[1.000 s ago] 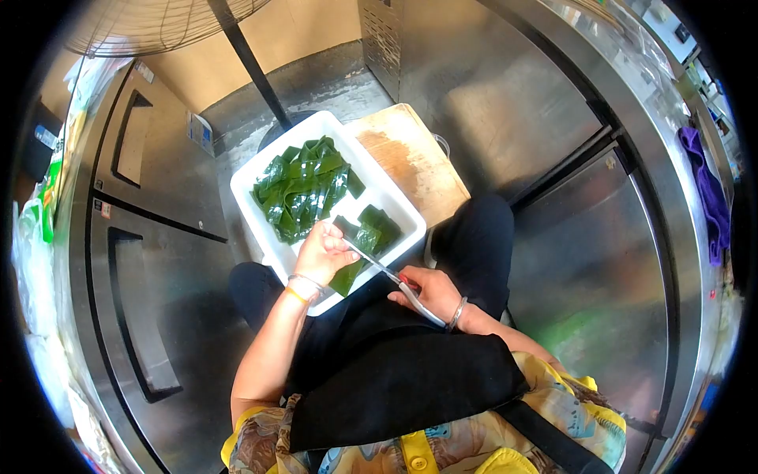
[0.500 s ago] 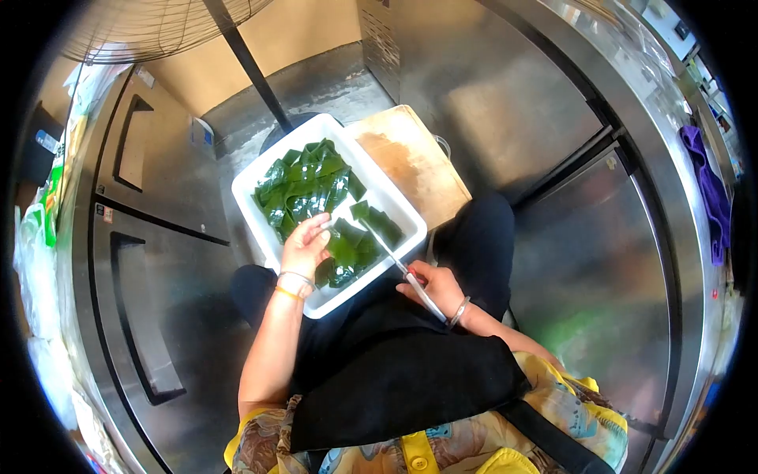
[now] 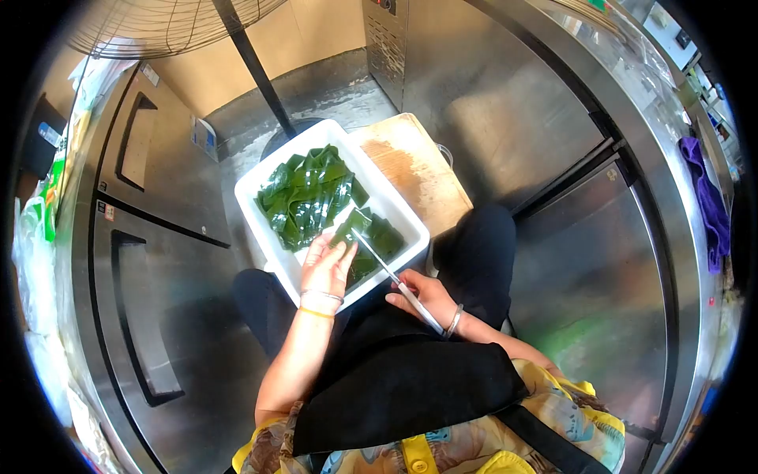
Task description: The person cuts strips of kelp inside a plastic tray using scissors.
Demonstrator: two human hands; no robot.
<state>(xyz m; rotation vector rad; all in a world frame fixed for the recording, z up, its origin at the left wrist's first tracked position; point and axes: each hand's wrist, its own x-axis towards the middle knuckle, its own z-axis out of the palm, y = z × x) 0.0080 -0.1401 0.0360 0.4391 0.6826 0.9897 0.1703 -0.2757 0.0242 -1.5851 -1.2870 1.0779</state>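
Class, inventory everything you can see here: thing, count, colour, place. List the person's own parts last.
Tub: one, white, centre
Leafy strips: uncountable, green, inside tub
Scissors: one, silver-grey, across tub's near rim
Wooden board: one, light brown, right of tub
Steel cabinets: two banks, silver-grey, both sides
Wire guard: one, dark, upper left
Pole: one, black, behind tub
Wall: one, tan, back
Cloth: one, purple, right edge
Plastic bags: count unclear, whitish, left edge
Apron: one, black, lap
Left hand: one, bare, at strips
Right hand: one, bare, holding scissors
Legs: two, dark trousers, beside tub
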